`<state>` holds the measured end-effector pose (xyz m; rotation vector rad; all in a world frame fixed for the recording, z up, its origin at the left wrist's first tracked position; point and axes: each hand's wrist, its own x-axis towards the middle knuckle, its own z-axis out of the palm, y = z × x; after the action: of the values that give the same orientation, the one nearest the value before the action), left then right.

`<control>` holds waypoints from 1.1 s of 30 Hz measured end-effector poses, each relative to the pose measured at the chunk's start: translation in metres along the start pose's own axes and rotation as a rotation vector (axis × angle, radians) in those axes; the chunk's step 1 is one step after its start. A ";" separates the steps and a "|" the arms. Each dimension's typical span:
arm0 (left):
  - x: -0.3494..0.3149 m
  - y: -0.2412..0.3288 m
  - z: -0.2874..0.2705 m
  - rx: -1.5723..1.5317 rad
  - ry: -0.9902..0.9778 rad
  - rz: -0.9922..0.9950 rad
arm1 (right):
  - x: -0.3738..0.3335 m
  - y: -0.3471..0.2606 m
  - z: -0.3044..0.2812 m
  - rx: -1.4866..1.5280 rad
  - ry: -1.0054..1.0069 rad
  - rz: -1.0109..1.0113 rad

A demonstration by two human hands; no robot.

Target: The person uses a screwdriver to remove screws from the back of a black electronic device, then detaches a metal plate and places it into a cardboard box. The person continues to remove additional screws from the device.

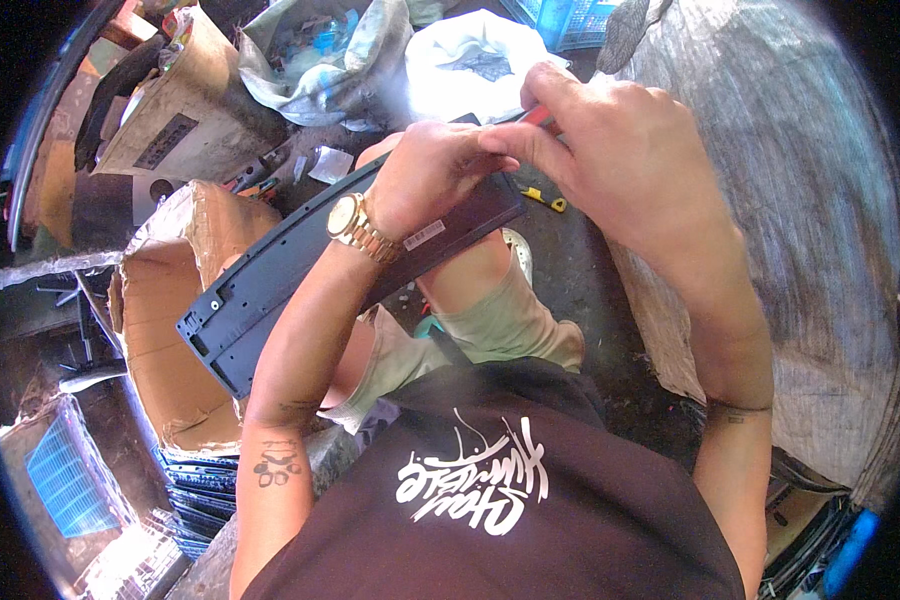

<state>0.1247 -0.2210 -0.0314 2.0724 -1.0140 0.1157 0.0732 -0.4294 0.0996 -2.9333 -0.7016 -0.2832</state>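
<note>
A long black keyboard [300, 270] lies underside up across my bare knees, slanting from near left to far right. Screw holes and a small white label show on its back. My left hand [435, 175], with a gold watch on the wrist, is closed over its far right part. Its fingertips are partly hidden, and they meet my right thumb. My right hand [610, 150] is wrapped round a red-handled tool [538, 116], which looks like a screwdriver. The tool's shaft and tip are hidden behind my hands.
An open cardboard box [170, 330] stands at my left. Behind it is a dirty bin [185, 110]. Two open sacks, one grey [315, 95] and one white [440, 50], stand ahead. A yellow tool [545, 199] lies on the floor. Grey sheeting [770, 180] covers something bulky at right.
</note>
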 end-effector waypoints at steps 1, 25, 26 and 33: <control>0.000 0.000 0.002 -0.002 0.028 0.028 | 0.001 0.000 0.003 0.009 -0.041 0.008; -0.001 -0.010 0.005 0.085 0.079 0.136 | 0.015 0.008 -0.018 0.051 -0.337 -0.191; -0.001 -0.009 0.007 0.044 0.114 0.147 | 0.014 0.008 -0.016 0.033 -0.273 -0.272; -0.001 0.002 0.002 0.108 0.115 0.167 | 0.013 -0.008 -0.026 -0.041 -0.527 0.004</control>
<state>0.1228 -0.2225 -0.0318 2.0493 -1.1295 0.3779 0.0775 -0.4208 0.1281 -3.0627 -0.7478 0.5019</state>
